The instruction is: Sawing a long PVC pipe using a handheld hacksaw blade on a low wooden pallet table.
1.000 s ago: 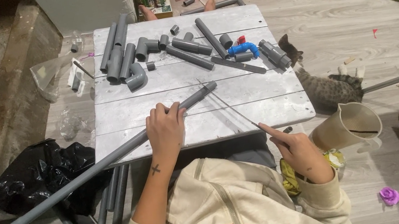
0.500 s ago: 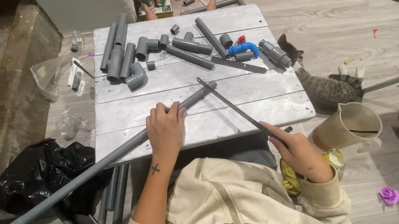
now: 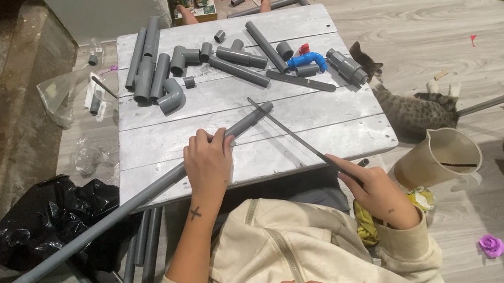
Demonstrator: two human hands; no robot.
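My left hand (image 3: 207, 164) presses down on a long grey pipe (image 3: 102, 222) that lies slantwise across the white table (image 3: 332, 128), its lower end sticking out past the table's left edge. My right hand (image 3: 374, 188) grips the handle end of a thin saw blade (image 3: 288, 131). The blade slants up to the left, and its tip rests near the pipe's upper end (image 3: 262, 108).
Several grey pipe pieces and elbows (image 3: 170, 98) and a blue fitting (image 3: 306, 59) lie on the table's far half. A cat (image 3: 414, 109) lies at the right edge, beside a beige jug (image 3: 439, 158). A black bag (image 3: 50, 219) and spare pipes (image 3: 142, 262) sit lower left.
My right hand has lifted the saw blade and swung its tip up toward the pipe's upper end. The left hand has stayed on the pipe.
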